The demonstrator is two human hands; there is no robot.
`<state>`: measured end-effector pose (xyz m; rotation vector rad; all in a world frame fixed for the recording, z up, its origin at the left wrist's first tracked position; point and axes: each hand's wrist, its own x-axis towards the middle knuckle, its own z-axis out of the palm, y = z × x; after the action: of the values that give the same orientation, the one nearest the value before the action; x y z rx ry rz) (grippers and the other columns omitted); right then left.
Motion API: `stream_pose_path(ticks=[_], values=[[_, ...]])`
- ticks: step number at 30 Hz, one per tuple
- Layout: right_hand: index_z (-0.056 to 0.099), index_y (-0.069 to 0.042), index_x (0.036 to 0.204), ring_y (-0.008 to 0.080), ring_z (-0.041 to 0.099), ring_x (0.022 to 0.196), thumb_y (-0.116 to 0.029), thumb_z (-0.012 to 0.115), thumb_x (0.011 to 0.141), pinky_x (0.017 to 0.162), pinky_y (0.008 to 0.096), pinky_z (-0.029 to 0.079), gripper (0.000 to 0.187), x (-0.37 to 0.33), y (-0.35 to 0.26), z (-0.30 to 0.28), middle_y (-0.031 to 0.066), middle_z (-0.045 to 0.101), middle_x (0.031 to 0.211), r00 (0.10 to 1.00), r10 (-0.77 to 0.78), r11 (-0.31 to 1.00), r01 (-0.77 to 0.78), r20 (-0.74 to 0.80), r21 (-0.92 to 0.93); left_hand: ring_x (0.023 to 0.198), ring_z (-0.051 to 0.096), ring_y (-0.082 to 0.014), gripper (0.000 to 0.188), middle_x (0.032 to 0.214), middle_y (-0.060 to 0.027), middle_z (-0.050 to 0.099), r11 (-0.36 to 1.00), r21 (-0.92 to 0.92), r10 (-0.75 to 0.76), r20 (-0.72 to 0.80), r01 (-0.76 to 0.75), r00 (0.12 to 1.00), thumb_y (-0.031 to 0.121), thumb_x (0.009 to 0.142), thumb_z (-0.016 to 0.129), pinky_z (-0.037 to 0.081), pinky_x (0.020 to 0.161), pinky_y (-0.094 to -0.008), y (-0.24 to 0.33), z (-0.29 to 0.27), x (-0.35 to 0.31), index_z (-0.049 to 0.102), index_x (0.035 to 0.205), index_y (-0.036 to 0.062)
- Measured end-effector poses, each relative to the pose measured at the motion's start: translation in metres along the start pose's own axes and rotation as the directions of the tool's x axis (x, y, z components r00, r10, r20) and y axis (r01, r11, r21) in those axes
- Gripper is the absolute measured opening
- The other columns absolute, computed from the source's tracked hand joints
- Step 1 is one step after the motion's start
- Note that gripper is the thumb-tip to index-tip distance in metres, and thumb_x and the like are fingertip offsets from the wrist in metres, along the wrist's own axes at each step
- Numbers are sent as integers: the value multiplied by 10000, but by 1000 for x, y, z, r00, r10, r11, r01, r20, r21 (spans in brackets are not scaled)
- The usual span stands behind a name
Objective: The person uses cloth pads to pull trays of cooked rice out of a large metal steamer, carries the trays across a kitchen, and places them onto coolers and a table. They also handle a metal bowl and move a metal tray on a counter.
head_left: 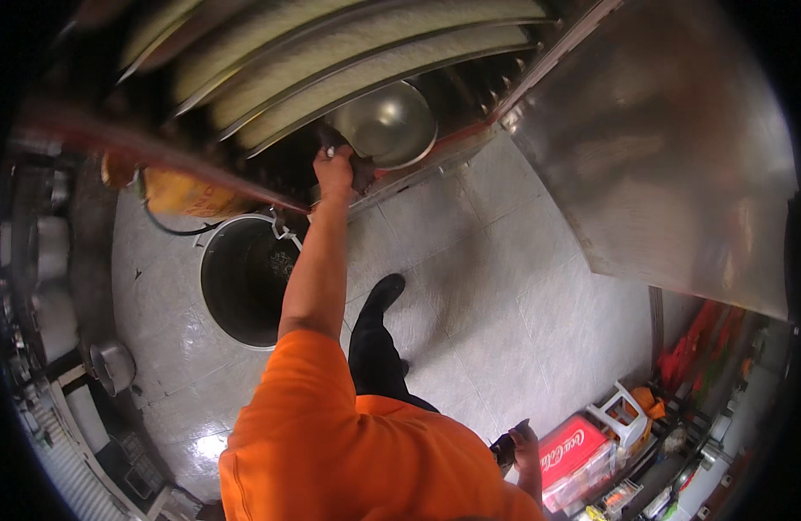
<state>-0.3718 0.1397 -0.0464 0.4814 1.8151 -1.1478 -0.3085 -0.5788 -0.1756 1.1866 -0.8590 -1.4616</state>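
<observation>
My left arm stretches forward into an open cabinet. At its low front, my left hand [334,172] is closed around a dark cloth [363,174], beside the left edge of a round metal bowl [385,126]. Whether the cloth grips the bowl's rim I cannot tell. Above the bowl, several pale trays [374,56] with metal edges are stacked in tiers. Down by my right side, my right hand [526,453] is closed on a dark, crumpled thing [505,450], which looks like cloth; its kind is unclear.
A metal door [661,156] swings out at the right. A large pot [211,286] with dark insides stands on the tiled floor left of my arm, near a yellow container [188,193]. A red box [574,447] and white stool [622,412] stand lower right; a small pot [114,366] lies left.
</observation>
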Motion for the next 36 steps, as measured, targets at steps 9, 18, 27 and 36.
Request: stream_pose_path(ticks=[9,18,27,36], values=[[558,-29,930,169,593,693,-100,619,818,618,317,503,146,-4,18,-10,58,596,797,926,-330,893,370,184,-258,622,613,-251,167,787,-123,593,974,-216,-44,114,68,992,3,776,511,523,531,-369,150,-82,-207,534,939,-28],[555,-23,977,161,589,731,-79,617,837,675,305,494,164,-89,26,35,53,605,847,814,-327,839,484,480,-249,636,619,-201,208,794,-86,619,979,-197,-55,-47,44,997,-16,746,512,553,589,-352,229,-316,-395,563,947,-14],[530,-27,992,158,579,753,-81,597,831,680,315,493,183,-198,107,189,48,578,861,566,-200,615,708,799,-348,618,573,-155,228,772,-54,600,984,-178,-73,-362,8,929,9,732,563,500,552,-316,269,-608,-614,566,960,0],[525,-26,1038,181,575,777,-91,579,826,709,327,492,229,-356,336,398,58,569,886,333,16,517,804,943,-293,629,554,-141,237,784,-63,598,954,-244,-27,-649,-175,760,35,724,590,460,535,-309,265,-900,-796,588,952,-28]])
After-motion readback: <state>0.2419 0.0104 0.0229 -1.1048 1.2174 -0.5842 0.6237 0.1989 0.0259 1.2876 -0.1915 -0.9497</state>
